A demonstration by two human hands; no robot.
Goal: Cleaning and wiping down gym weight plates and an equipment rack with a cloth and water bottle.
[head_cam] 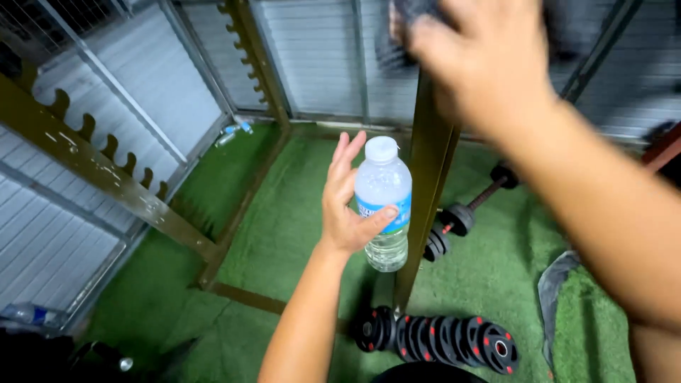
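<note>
left hand: bare, no glove, ring or watch | forearm enters from 6 o'clock, unsleeved | right hand: bare, motion-blurred at 12 o'clock | forearm runs to 4 o'clock, unsleeved

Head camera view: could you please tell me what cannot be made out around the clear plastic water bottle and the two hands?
- Right hand: motion-blurred, so its grip on the dark cloth-like object is unclear; the top edge cuts that object off.
- Clear plastic water bottle with white cap: the left hand covers part of its blue label.
- Olive metal post: hides part of the black dumbbell behind it.
- Small bottles in the far corner: too small to tell apart.
</note>
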